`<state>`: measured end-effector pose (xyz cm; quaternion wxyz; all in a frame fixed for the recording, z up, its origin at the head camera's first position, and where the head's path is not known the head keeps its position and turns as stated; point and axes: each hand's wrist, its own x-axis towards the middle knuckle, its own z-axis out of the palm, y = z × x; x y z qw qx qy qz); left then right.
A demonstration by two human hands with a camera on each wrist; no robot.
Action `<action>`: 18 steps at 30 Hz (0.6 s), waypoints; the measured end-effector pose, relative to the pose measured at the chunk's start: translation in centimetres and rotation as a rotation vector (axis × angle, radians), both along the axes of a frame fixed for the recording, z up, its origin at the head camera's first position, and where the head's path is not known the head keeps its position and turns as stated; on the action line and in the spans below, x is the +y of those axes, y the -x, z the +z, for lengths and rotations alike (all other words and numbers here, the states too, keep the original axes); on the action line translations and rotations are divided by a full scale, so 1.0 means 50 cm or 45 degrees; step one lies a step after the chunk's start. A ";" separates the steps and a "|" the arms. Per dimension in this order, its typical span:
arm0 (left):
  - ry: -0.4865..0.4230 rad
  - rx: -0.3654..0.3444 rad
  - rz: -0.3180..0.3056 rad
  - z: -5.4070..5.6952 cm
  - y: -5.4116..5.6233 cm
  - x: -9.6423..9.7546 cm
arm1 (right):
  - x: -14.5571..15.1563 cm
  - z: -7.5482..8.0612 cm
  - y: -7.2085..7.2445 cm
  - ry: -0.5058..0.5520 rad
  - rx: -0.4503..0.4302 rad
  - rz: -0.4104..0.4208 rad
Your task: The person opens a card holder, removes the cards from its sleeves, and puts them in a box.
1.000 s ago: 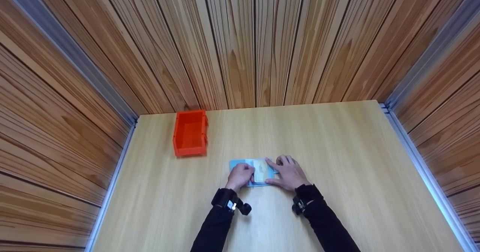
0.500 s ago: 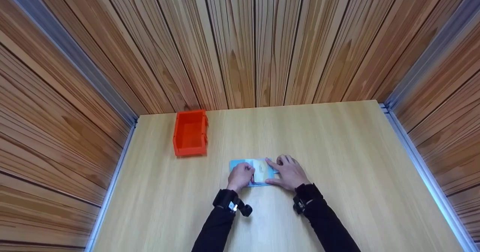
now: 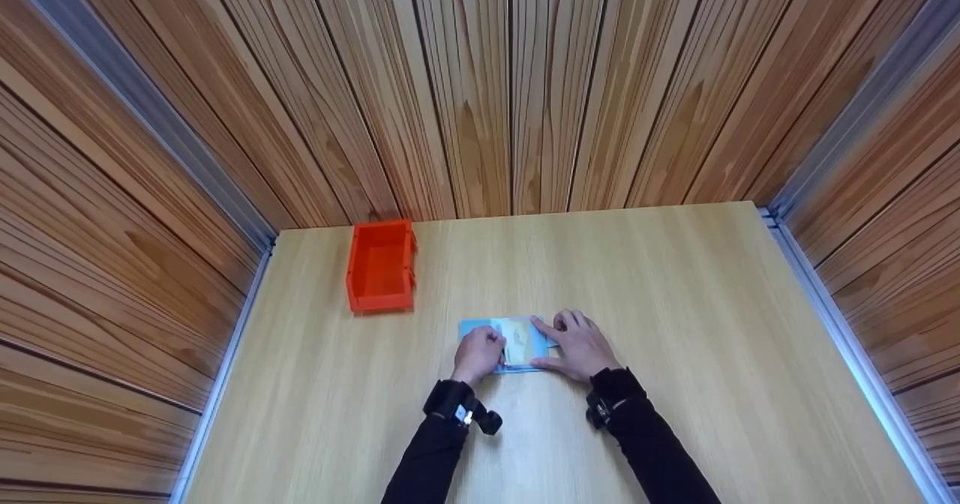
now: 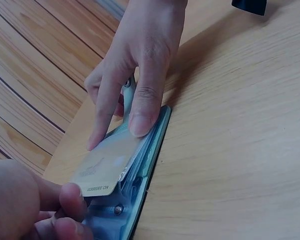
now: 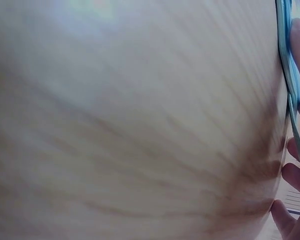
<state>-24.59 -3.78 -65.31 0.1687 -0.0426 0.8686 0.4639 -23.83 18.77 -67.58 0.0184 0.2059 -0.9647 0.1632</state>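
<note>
The wall, slatted wood, rises beyond the wallet and along both flanks. The table spreads around the wallet, reaching its far edge at the wall, with more room on the wallet's right than its left. Metal rails run along both sides, well apart from it. Dark sleeves come in on the wallet's near side, one at each flank, and block that approach. The bin, red, stands well beyond the wallet to the left, near the far edge.

The right hand, at the wallet's right end, spreads thumb and forefinger to press on it. The left hand, over the wallet's left part, pinches a corner of the card.

The wallet lies open on the table. Only the left wrist view plainly shows its clear pockets and a snap. The right wrist view catches just its edge and some fingers.
</note>
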 end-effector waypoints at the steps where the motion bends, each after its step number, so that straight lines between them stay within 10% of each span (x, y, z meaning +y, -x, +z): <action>1: -0.003 0.002 0.001 -0.001 0.000 -0.001 | 0.000 -0.001 0.000 0.001 0.002 -0.001; 18: -0.042 -0.001 0.042 -0.007 -0.003 -0.016 | -0.001 -0.002 0.002 -0.019 -0.007 -0.011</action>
